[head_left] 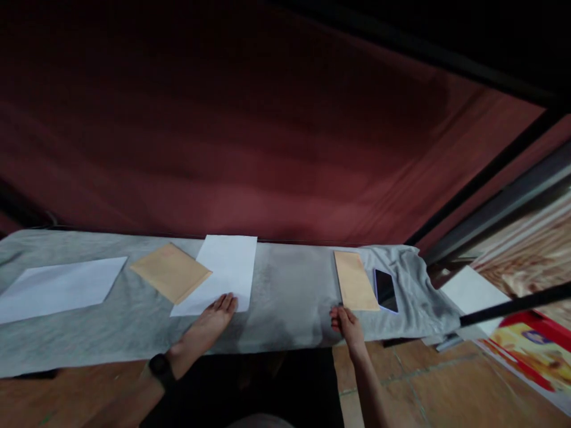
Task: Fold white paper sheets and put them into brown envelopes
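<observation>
My left hand (pixel 220 310) lies palm down with fingers stretched out on the lower part of a white sheet of paper (pixel 234 261). A tan envelope (pixel 172 272) lies askew over that sheet's left edge. My right hand (pixel 345 324) is closed, its fingers curled, at the lower left corner of a second, narrower tan envelope (pixel 355 282). A small dark spot shows at its fingertips; what it is, I cannot make out. Just right of this envelope rests a phone (pixel 386 290) with a dark screen and a light purple edge.
A grey cloth (pixel 289 291) covers the long, narrow table, rumpled at its right end. Another white sheet (pixel 62 288) lies at the far left. Behind the table hangs a dark red curtain (pixel 267 148). Dark metal bars (pixel 482 178) and a red printed box (pixel 535 351) stand at the right.
</observation>
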Available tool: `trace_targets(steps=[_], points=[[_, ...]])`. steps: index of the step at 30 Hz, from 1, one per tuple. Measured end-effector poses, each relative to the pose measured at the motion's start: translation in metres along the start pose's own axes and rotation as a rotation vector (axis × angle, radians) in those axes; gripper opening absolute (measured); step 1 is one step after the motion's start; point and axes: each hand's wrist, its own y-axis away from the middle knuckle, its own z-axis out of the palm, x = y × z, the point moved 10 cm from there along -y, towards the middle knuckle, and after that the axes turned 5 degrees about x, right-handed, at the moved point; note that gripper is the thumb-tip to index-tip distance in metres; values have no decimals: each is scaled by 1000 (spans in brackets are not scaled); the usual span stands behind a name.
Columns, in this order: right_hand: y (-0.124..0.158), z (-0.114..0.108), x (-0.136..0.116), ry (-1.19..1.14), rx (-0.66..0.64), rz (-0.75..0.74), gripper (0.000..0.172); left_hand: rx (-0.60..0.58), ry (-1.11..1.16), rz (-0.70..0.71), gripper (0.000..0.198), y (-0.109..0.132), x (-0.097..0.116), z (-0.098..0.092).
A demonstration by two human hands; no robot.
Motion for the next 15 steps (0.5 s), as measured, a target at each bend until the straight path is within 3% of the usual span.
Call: trace_targets(steps=[4, 10, 13, 15], points=[[13, 34, -2, 68, -96, -55, 50, 45, 53, 8, 71, 2, 5, -15], [35, 95, -9, 121, -236, -91, 42, 151, 160, 17, 60, -12, 16, -41], [42, 121, -15, 92, -301, -78, 42, 188, 237, 24, 62, -18, 40, -61], [45, 133, -18, 76, -323, -53, 45, 164, 245, 65, 60, -17, 71, -72]])
